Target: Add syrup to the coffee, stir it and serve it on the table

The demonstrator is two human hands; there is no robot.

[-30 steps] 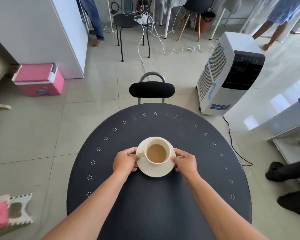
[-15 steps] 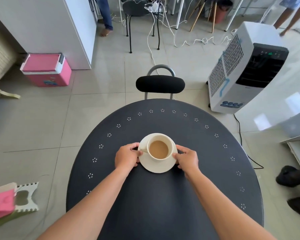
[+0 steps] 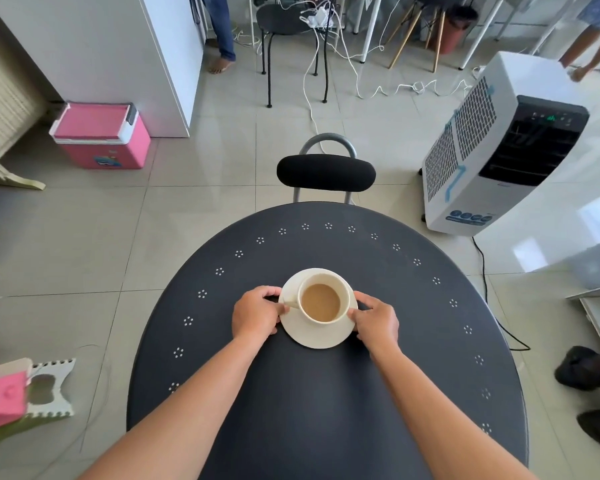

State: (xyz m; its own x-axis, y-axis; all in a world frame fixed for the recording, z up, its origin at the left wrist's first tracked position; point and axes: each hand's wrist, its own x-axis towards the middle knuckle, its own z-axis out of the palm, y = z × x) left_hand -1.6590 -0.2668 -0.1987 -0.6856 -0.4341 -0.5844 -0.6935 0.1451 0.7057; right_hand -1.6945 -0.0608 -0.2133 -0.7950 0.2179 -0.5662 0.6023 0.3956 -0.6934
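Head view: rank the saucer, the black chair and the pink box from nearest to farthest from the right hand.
1. saucer: gripped at its rim by the right hand.
2. black chair: straight ahead, past the far edge of the table.
3. pink box: on the floor, far to the left.

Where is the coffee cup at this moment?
In the head view the coffee cup stands on its saucer on the dark round table, between the left hand and right hand.
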